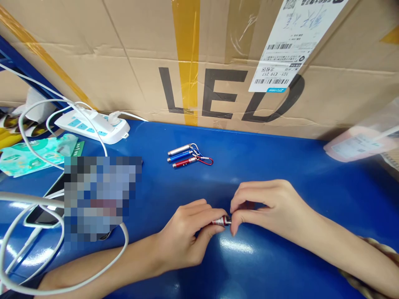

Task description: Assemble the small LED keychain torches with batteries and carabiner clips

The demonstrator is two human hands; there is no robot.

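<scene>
Between the thumb and fingers of my left hand is a small red and silver keychain flashlight, mostly covered by the grip. Its metal end points right. My right hand pinches at that end, thumb and fingertips curled together; the exact part it holds is partly hidden. Beyond both hands, three similar keychain flashlights lie side by side on the blue table: a silver one, a blue one and a red one, with small carabiner clips at their right ends.
A large cardboard box stands along the back. On the left are a white power strip, looping white cables, a phone, a green patterned packet and a blurred-out patch. A pinkish container stands at the right.
</scene>
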